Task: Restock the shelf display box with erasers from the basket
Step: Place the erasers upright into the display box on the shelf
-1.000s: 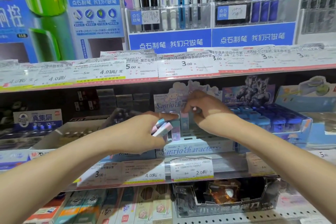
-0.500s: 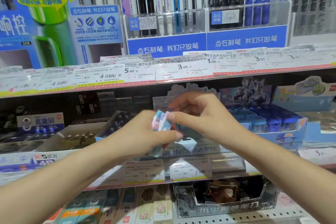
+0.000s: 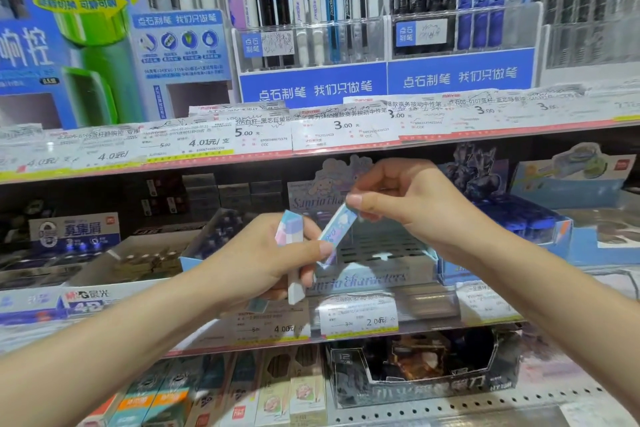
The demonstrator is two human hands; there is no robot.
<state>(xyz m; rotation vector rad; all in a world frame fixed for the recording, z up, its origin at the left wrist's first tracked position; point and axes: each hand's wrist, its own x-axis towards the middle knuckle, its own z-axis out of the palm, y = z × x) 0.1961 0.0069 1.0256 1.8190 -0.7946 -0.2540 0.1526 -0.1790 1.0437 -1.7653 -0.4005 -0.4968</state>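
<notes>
Right hand [image 3: 408,208]: thumb and forefinger pinch the top end of one pale blue eraser [image 3: 336,236], long axis tilted, lower end down-left against the left thumb. Left hand [image 3: 263,260]: fist closed round a stack of erasers [image 3: 292,253], roughly upright. Both hover before the display box [image 3: 374,279] at the middle shelf's front edge.

Store shelves [image 3: 346,149] w/ price tags [image 3: 343,130]
</notes>
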